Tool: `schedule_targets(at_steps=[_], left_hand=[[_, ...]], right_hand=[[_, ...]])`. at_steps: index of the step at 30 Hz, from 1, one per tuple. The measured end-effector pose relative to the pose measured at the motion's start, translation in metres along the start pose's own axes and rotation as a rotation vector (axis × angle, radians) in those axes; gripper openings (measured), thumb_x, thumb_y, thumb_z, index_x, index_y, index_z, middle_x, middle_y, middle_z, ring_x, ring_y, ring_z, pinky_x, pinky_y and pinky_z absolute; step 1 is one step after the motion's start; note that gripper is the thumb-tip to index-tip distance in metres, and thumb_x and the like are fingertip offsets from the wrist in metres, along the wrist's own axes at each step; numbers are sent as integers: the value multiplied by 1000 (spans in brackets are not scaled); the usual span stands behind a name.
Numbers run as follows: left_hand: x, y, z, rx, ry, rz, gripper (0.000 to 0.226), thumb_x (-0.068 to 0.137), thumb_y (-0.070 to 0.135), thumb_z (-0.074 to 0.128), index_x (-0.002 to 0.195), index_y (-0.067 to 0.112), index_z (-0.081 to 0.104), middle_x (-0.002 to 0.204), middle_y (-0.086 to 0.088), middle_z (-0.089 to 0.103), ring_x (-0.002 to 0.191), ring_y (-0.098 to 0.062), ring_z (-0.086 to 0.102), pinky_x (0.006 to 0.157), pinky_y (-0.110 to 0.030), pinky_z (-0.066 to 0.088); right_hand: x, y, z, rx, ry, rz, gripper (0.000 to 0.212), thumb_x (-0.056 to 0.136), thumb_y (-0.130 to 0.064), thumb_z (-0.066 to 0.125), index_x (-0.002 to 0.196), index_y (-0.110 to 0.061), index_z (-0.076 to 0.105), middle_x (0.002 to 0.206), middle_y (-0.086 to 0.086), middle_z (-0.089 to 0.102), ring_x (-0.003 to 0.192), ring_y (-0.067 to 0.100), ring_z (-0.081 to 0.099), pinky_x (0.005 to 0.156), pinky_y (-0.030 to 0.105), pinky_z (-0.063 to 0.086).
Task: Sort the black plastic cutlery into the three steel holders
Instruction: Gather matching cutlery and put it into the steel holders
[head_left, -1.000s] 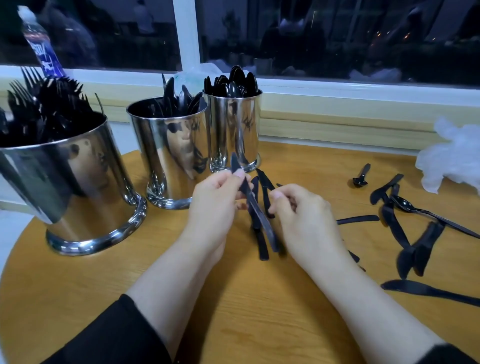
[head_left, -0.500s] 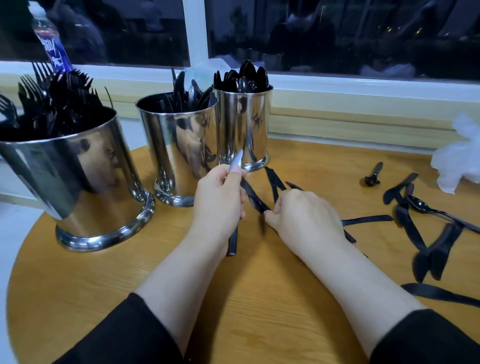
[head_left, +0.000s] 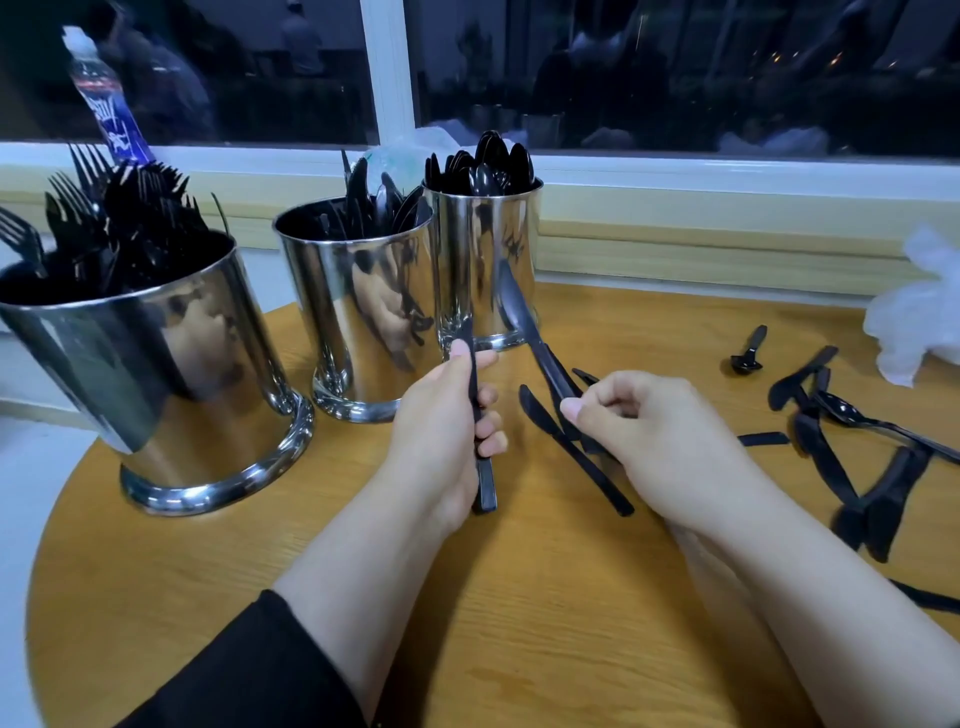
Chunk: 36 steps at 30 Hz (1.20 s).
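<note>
The left hand (head_left: 441, 421) grips a black knife (head_left: 479, 431) upright, fingers curled round its handle. The right hand (head_left: 654, 436) pinches a second knife (head_left: 524, 327), blade tilted up toward the spoon holder (head_left: 483, 270). A third knife (head_left: 571, 452) lies on the table (head_left: 519, 623) between the hands. The knife holder (head_left: 358, 306) and fork holder (head_left: 150, 364) stand to the left; loose cutlery (head_left: 852, 457) lies scattered at right.
</note>
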<state>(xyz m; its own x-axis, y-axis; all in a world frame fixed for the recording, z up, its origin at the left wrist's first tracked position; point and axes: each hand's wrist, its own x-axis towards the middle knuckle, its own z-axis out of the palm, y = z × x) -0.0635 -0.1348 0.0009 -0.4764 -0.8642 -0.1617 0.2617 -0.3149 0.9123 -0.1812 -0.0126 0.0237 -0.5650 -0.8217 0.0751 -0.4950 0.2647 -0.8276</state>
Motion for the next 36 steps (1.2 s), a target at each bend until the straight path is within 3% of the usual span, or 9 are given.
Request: schedule_targets(at_steps=[4,10,15,18,21,24,30,36], left_hand=[[-4,1,2,6,-67,24,55,100,57,53,116,6,66,73,3,41,54,-8,36,48,-24,32],[-8,1,1,118,-109,135,31,105,38,54,112,18,77,90,0,48,64,-8,44,57,-23,40],[-7,3,1,13,-97,105,33,109,32,47,109,11,72,80,2,59,69,-12,58,72,-30,49],[-9,5,2,-9,-116,121,31,111,35,41,117,12,63,71,1,54,57,-14,54,60,-30,52],[-8,5,1,11,-97,134,31,111,39,39,113,17,61,64,4,43,49,-11,34,45,-25,31],[-5,3,0,-7,-67,96,35,110,43,38,113,17,62,63,5,43,49,-9,29,44,-24,24],[-2,0,2,-76,-62,7,42,111,39,37,119,8,64,64,2,47,50,-10,36,45,-24,28],[-3,-1,0,21,-118,84,32,112,35,38,118,14,62,64,3,48,49,-10,35,43,-23,30]], right_hand=[[-6,-2,8,21,-111,-20,29,92,-47,67,80,-21,68,67,7,61,53,10,45,49,19,37],[-7,-1,13,-41,-186,-40,30,91,-51,67,78,-23,69,73,12,67,55,9,48,57,25,42],[-3,0,-16,-284,94,-2,24,94,-54,60,86,-32,67,71,-11,64,65,3,58,54,22,42],[-1,3,-17,-485,0,90,25,90,-56,65,84,-32,67,77,-9,67,71,8,62,65,31,56],[2,4,-7,-597,-81,145,29,85,-60,69,81,-31,67,81,-9,68,78,10,64,74,37,60],[5,3,-1,-644,-111,171,28,88,-55,70,78,-29,67,80,-7,69,79,15,66,74,39,60],[3,3,-2,-623,-168,193,18,90,-40,70,79,-26,67,83,-5,69,79,16,66,74,39,59],[2,0,-4,-598,-225,215,16,86,-33,68,84,-17,70,83,4,73,80,23,72,75,43,62]])
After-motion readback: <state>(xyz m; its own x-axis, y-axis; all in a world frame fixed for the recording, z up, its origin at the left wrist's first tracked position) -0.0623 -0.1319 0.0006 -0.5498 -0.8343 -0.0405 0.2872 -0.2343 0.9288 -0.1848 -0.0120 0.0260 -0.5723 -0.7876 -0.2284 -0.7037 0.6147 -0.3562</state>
